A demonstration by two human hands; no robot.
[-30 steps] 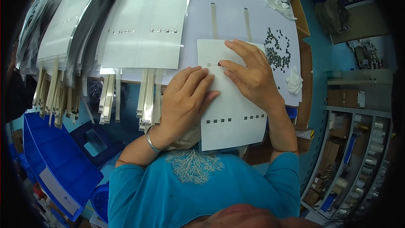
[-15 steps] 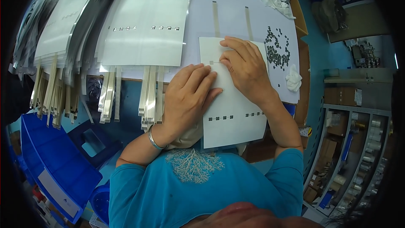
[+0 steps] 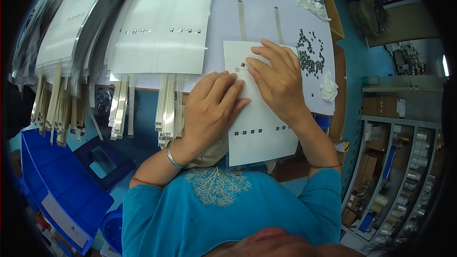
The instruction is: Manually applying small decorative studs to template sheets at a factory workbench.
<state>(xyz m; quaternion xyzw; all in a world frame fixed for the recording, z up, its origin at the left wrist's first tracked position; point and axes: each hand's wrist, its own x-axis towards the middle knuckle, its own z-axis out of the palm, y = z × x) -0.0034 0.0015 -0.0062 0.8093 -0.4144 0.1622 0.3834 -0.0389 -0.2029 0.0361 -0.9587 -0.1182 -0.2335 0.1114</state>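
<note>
A white flexible sheet (image 3: pixel 266 109) lies in front of me, its near end reaching past the table edge toward my body. It bears a row of small dark squares (image 3: pixel 248 132) near its lower end, and two tan ribbon tails (image 3: pixel 242 21) extend from its far end. My left hand (image 3: pixel 212 97) rests on the left edge, fingers stretched out, holding nothing. Over the upper right of the sheet is my right hand (image 3: pixel 278 78), thumb and fingers apart. A tiny dark reddish piece (image 3: pixel 243 65) shows just off its thumb tip, beside a small pale grey square.
Many small dark chips (image 3: pixel 311 57) are scattered at right, near a crumpled white tissue (image 3: pixel 329 87). Stacks of ribbon-tailed sheets (image 3: pixel 159 52) fill the left, tails hanging over the table edge. A blue bin (image 3: pixel 59 176) stands at lower left, shelving (image 3: pixel 381 171) at right.
My right hand's thumb and fingers have spread from a pinch, uncovering the tiny dark piece near the grey square. The left hand has stayed in place.
</note>
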